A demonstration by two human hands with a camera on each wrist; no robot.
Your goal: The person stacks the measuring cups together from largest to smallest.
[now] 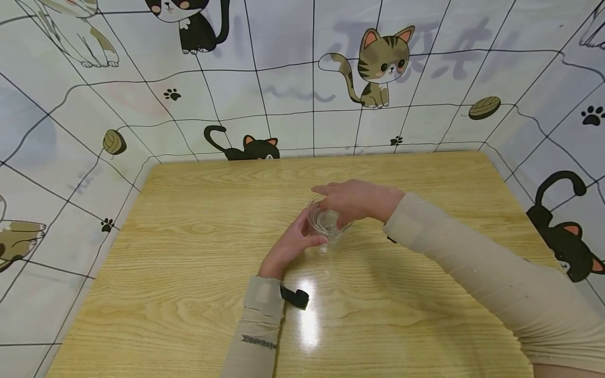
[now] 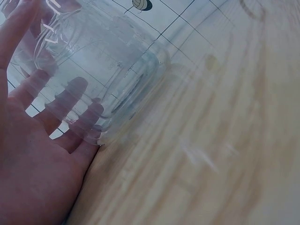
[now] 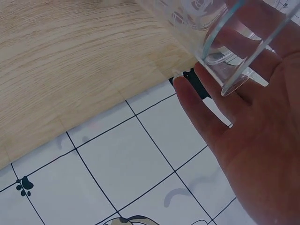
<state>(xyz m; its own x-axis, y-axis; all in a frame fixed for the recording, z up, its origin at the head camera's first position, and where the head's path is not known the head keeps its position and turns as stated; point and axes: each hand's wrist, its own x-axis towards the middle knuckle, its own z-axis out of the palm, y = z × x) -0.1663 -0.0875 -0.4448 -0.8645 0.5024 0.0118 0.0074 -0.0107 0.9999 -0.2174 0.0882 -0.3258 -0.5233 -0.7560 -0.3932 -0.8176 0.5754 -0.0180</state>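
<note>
A clear jar (image 1: 327, 223) stands on the wooden table between both hands. My left hand (image 1: 294, 244) holds its side, thumb on the near side and fingers round the far side. In the left wrist view, the left palm (image 2: 37, 164) faces the see-through wall of the jar (image 2: 112, 70), whose base meets the tabletop. My right hand (image 1: 356, 200) comes over the top from the right and grips the rim. In the right wrist view, the right hand (image 3: 262, 131) has fingers round the jar's upper edge (image 3: 213, 37); the little finger sticks out. A pale pattern marks the jar's wall.
The light wood table (image 1: 198, 247) spreads out round the jar. A white cloth (image 1: 288, 94) with cat drawings and grid lines hangs behind and beside it. A black strap (image 1: 295, 298) pokes out from the left sleeve cuff.
</note>
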